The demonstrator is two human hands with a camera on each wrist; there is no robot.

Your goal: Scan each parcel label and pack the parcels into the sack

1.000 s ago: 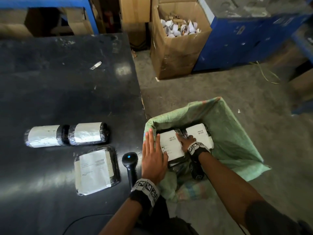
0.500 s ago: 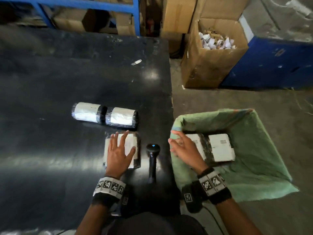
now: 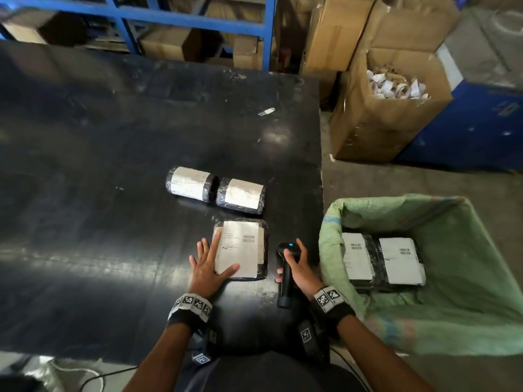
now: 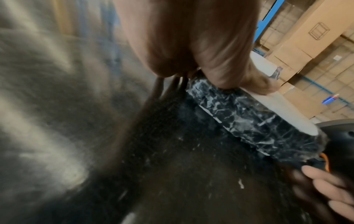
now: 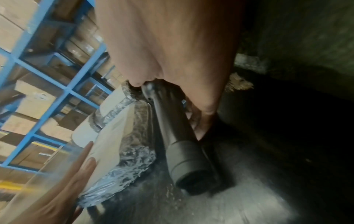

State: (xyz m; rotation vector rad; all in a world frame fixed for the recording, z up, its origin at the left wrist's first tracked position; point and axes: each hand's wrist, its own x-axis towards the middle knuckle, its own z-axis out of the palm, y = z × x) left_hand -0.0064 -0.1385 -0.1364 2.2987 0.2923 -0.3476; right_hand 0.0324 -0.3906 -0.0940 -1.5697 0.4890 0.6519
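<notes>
A flat black-wrapped parcel [image 3: 246,248] [image 4: 254,124] [image 5: 122,145] with a white label lies on the black table [image 3: 113,193]. My left hand [image 3: 210,264] lies flat along its left edge, thumb across the label. My right hand [image 3: 300,267] curls round the black barcode scanner [image 3: 285,274] [image 5: 178,141], which lies on the table to the parcel's right. Two rolled, labelled parcels [image 3: 215,192] sit end to end farther back. The green sack [image 3: 467,250] stands open on the floor to the right, with two labelled parcels [image 3: 382,257] inside.
An open cardboard box [image 3: 390,108] of label scraps stands on the floor beyond the sack. Blue shelving [image 3: 198,21] with cartons runs behind the table. A small metal scrap [image 3: 266,111] lies near the table's far right edge.
My right hand left the sack and took hold of the scanner on the table. My left hand shifted to the left edge of the flat parcel. The head view swung left.
</notes>
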